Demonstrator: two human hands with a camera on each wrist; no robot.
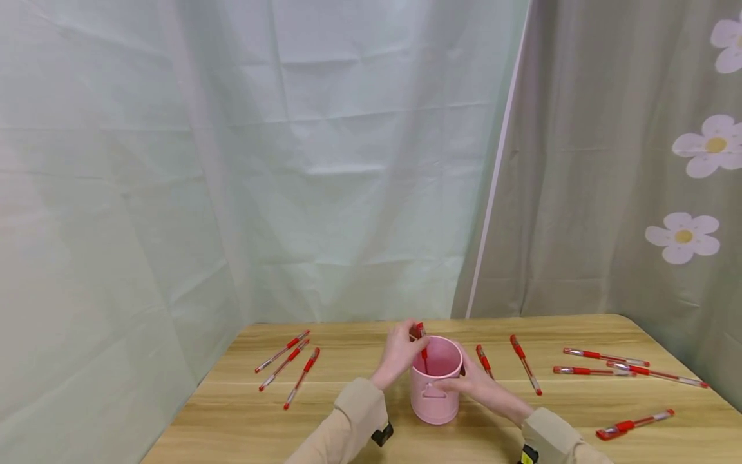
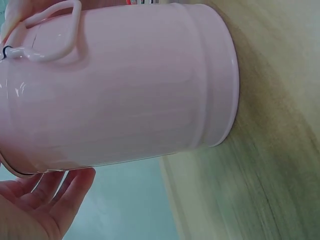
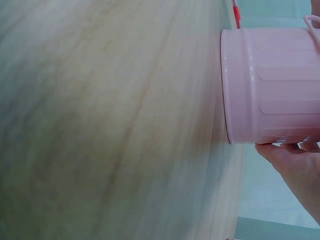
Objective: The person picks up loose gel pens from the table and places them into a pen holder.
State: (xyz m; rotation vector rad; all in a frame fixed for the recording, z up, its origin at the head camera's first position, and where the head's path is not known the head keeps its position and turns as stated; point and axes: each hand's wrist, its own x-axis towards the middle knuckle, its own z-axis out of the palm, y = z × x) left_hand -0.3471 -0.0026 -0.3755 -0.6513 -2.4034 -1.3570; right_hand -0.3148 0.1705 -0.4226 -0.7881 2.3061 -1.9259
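Head view: lone pen [image 1: 625, 426] on counter [image 1: 232, 432], right front. Pink bucket [image 1: 435, 406] upright near counter middle. Right hand [image 1: 478, 385] curled around bucket's right side, gripping. Left hand [image 1: 400, 351] pinching near-vertical red pen [image 1: 425, 354] at bucket rim, pen's lower part inside. Three pens [image 1: 301, 379] left of bucket; five pens [image 1: 525, 364] right. Pale curtain [image 1: 348, 193] behind counter.

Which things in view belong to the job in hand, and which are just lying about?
In the job:
red pen, held by the left hand, partly inside the bucket
pink bucket, held by the right hand

Lying about:
three pens on the left
six pens on the right; all look alike, so they may belong too
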